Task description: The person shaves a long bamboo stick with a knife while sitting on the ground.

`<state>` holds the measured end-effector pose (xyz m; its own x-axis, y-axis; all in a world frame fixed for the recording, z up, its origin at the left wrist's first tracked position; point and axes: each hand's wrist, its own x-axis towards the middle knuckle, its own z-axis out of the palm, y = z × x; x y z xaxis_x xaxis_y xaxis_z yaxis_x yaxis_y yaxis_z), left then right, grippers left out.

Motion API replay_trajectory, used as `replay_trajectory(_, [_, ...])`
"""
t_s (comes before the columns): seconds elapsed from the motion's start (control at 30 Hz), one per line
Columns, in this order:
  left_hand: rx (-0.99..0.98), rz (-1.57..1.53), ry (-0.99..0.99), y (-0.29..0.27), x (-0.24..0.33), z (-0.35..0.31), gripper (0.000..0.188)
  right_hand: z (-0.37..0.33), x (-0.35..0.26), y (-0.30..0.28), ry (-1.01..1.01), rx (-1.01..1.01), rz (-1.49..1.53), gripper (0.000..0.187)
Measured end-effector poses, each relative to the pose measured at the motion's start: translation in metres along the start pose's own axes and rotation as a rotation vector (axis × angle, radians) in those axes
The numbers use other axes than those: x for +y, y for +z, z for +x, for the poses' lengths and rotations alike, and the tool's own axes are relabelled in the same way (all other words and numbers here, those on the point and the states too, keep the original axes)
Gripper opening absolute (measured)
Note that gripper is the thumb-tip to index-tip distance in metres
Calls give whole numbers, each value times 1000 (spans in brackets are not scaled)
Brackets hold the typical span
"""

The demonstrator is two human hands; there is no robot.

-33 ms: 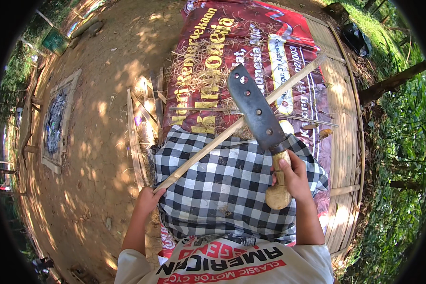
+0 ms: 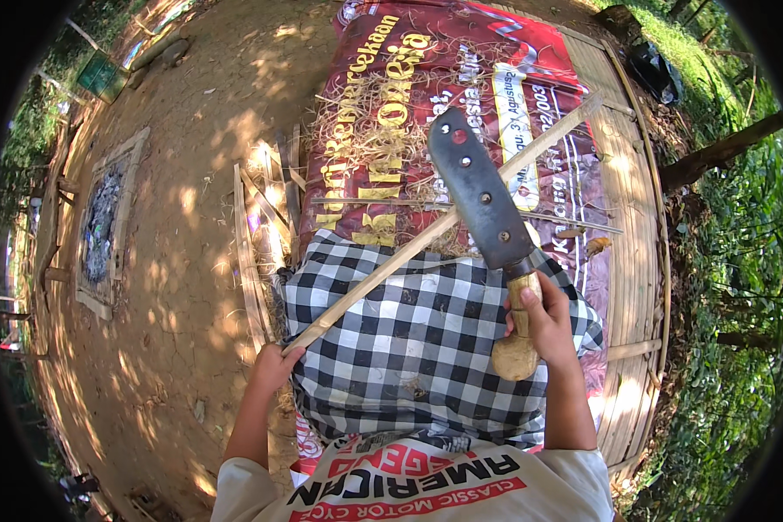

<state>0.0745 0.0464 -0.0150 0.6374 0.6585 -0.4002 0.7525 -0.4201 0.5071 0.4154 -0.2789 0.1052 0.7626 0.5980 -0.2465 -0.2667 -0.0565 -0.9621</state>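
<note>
My left hand (image 2: 277,365) is closed round the near end of a pale bamboo strip (image 2: 376,283), which slants up and away to the right across my lap. In my right hand (image 2: 544,317) is the wooden handle of a broad cleaver (image 2: 476,193). Its dark blade has several holes and points away from me, tilted a little left. The blade crosses over the strip near its middle and hides that part; whether the two touch, I cannot tell. A black-and-white checked cloth (image 2: 409,348) covers my lap beneath both.
A red printed banner (image 2: 548,61) strewn with bamboo shavings (image 2: 357,130) lies over a bamboo platform (image 2: 631,261). Thin strips (image 2: 539,216) lie crosswise on it. Split bamboo pieces (image 2: 245,252) stand at its left edge. A framed ash pit (image 2: 104,222) is in the dirt at left.
My right hand and the cleaver have shifted slightly to the right along the strip. The left hand and the bamboo strip look almost unmoved.
</note>
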Motion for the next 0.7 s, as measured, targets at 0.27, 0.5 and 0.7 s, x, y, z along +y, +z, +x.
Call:
replay_trajectory(0.27, [-34, 67, -96, -5, 10, -1, 70, -13, 22, 20, 256, -209, -16, 29])
replay_trajectory(0.5, [-33, -187, -10, 14, -4, -6, 61, -28, 19, 50, 265, -417, -82, 41])
replay_trajectory(0.7, [-82, -44, -30, -4, 15, -13, 59, -2, 9, 27, 19, -13, -42, 39])
